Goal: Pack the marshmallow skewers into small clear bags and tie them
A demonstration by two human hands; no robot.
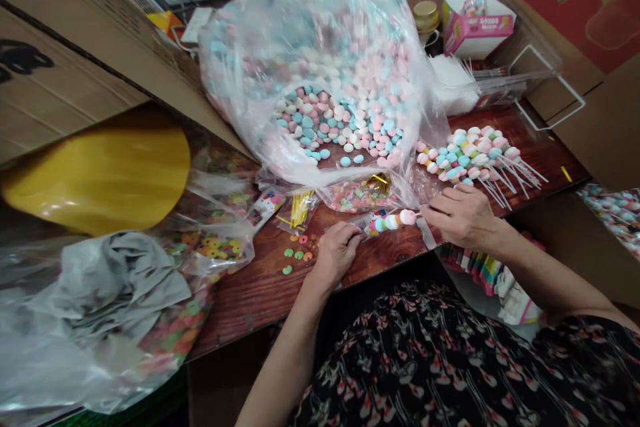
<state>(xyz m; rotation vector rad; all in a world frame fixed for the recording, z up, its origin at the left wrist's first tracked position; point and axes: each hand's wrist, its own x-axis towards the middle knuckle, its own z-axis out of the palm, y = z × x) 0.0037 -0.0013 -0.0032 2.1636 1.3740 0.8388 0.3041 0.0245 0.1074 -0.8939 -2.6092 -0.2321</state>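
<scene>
Taking the candy skewer [390, 220] between the hands as the clock's centre, a yellow plastic shape [95, 173] lies at 9 o'clock, cut off by the frame and too shaded to identify. Below it at 8 o'clock, a crumpled clear bag of ring-shaped gummies [175, 327] lies partly under a grey cloth or sheet [115, 280]. A cardboard box [55, 73] overhangs this side and hides part of the table.

On the wooden table [260, 293], a few loose gummy rings [295, 253] sit just beside the left hand [340, 253], and a packet of yellow sticks [300, 208] lies at 10 o'clock. The left hand's fingers curl closed over the skewer's left end, hiding it. The skewer's pink end candy is next to the right hand [463, 217], whose bent fingertips reach the thin stick, though a firm grip cannot be confirmed.

At 12 o'clock, a large clear bag of pastel candies [320, 80] slumps open. At 1 o'clock, finished candy skewers [473, 157] lie fanned out on the table, with a pink-and-white box [477, 20] behind them, its contents mostly hidden.
</scene>
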